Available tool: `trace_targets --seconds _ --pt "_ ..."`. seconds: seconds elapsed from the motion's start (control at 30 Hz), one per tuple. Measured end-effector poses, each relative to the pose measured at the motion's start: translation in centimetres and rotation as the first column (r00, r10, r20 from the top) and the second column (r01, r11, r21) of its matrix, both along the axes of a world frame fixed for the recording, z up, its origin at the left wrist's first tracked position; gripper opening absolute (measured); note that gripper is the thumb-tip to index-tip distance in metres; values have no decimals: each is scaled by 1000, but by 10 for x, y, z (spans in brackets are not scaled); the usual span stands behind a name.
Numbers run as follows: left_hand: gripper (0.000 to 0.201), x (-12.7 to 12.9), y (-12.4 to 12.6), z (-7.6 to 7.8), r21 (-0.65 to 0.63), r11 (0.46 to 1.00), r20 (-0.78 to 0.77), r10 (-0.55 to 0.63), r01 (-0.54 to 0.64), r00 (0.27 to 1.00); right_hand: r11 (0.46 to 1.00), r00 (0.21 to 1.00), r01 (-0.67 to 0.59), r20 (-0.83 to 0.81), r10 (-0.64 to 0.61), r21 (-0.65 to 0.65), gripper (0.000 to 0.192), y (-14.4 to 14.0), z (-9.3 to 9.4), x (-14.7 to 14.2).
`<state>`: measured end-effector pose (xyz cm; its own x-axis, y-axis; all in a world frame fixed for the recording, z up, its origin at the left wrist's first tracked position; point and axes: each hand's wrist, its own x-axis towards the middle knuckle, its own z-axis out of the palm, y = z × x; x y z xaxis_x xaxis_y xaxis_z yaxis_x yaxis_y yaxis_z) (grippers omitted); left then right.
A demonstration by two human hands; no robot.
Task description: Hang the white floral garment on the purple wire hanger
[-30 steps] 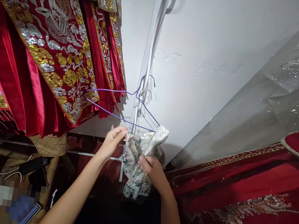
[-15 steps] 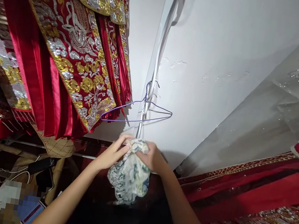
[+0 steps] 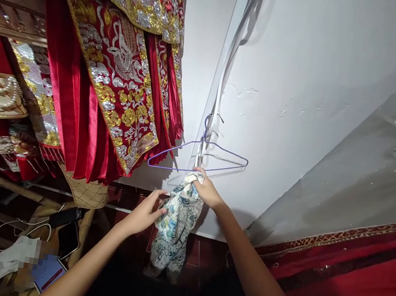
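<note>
A white garment [image 3: 171,230] with a blue-green floral print hangs down in front of me, its lower part parting into two leg-like ends. My right hand [image 3: 207,190] grips its bunched top, thumb in front, fingers partly behind the cloth. Beside the garment's left edge is my left hand [image 3: 146,213], its thumb and fingers apart; whether a fingertip touches the cloth is unclear. Just above the right hand, a purple wire hanger [image 3: 171,168] hangs from a white strap [image 3: 222,81] by the wall, with no clothing on its bar.
Red robes [image 3: 119,73] with gold and silver embroidery hang on the left. At lower left, a bamboo rack or seat [image 3: 81,234] holds a phone [image 3: 69,239], a white cable and a white tissue-like bundle [image 3: 16,256]. Sheer sparkling fabric [image 3: 364,162] and red cloth [image 3: 354,262] are on the right.
The bunched garment has dropped open and hangs longer. My left hand has come off its top and moved down and left, while my right hand keeps hold. The view has shifted slightly.
</note>
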<state>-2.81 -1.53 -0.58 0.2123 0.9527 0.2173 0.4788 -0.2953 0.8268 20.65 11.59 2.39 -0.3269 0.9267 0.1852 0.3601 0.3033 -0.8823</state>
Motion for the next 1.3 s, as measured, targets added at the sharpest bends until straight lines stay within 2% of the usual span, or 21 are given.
trace_targets --seconds 0.07,0.13,0.3,0.33,0.4,0.5,0.57,0.63,0.7,0.77,0.87,0.97,1.13,1.2,1.3 --pt "63 10 11 -6 47 999 5 8 -9 1000 998 998 -64 -12 64 -15 32 -9 6 6" --pt "65 23 21 -13 74 996 19 -42 41 999 994 993 -112 -43 111 -12 22 -19 17 14" --pt "34 53 31 -26 80 985 151 -166 155 975 990 985 -135 -113 129 -44 14 -42 42 38" --pt "31 58 30 -27 64 979 190 -200 192 961 992 987 -119 -114 112 -52 13 -44 43 42" --pt "41 67 25 -27 7 965 291 -253 263 923 997 993 -45 -107 39 -57 12 -46 42 50" --pt "45 79 13 -27 -87 955 383 -230 283 895 996 990 85 -108 -89 -40 11 -46 35 57" --pt "44 80 2 -27 -115 956 308 -223 269 925 991 986 132 -101 -129 21 10 -46 31 60" --pt "43 73 -8 -30 -133 954 135 -253 270 958 969 975 216 -84 -206 123 14 -47 29 65" --pt "44 57 -14 -31 -148 956 -51 -262 252 964 923 944 330 -55 -325 201 21 -48 30 73" --pt "46 34 -16 -28 -123 972 -204 -221 199 954 895 920 385 -14 -392 226 25 -48 32 81" --pt "42 0 -9 -7 26 994 -350 -89 105 933 915 937 334 23 -348 224 26 -46 34 88" --pt "33 -14 2 31 181 981 -359 -1 71 933 929 955 293 -15 -297 225 24 -45 32 80" --pt "26 2 28 92 381 924 -271 75 35 960 965 974 215 -105 -201 148 23 -61 24 39" --pt "22 11 40 108 432 901 -212 132 -28 968 979 981 156 -139 -138 132 22 -70 23 25" --pt "36 14 56 121 455 890 -241 164 -38 957 981 985 124 -136 -104 150 15 -78 28 24"
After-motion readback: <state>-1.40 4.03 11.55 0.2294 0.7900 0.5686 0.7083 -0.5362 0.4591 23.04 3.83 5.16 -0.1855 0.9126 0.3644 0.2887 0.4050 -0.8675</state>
